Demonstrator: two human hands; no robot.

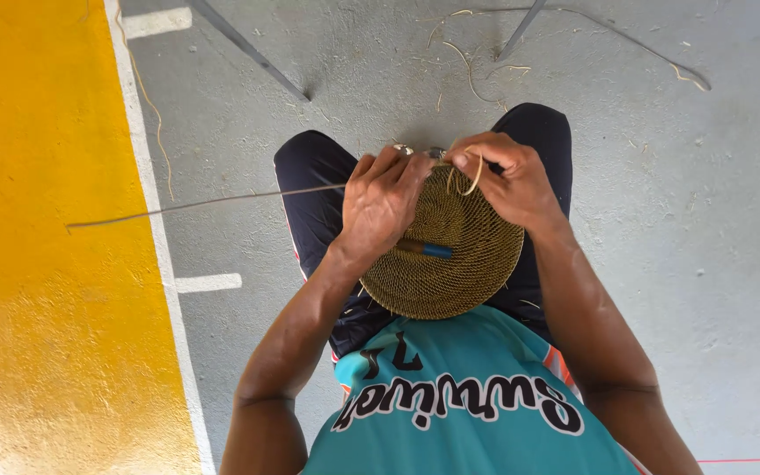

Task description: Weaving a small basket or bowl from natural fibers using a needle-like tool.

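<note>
Floor (705, 264): grey concrete, rough.
Left side: yellow painted band (37, 264), white edge line (156, 229).
Lying on it: loose fibre strands (468, 70), thin scraps near the top.
Top: 2 dark metal legs (248, 48).

Woven disc (450, 264) is held on lap betw. left hand (380, 207) & right hand (507, 180), w/ strand (204, 204) stretched out leftward over floor (705, 220).

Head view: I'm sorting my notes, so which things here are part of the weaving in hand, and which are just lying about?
In hand:
- woven round disc
- left hand on its rim
- right hand pinching a pale fibre loop
- long thin strand leading left
- blue-handled tool on the disc

Lying about:
- loose fibre scraps on the floor
- dark slanted legs
</note>
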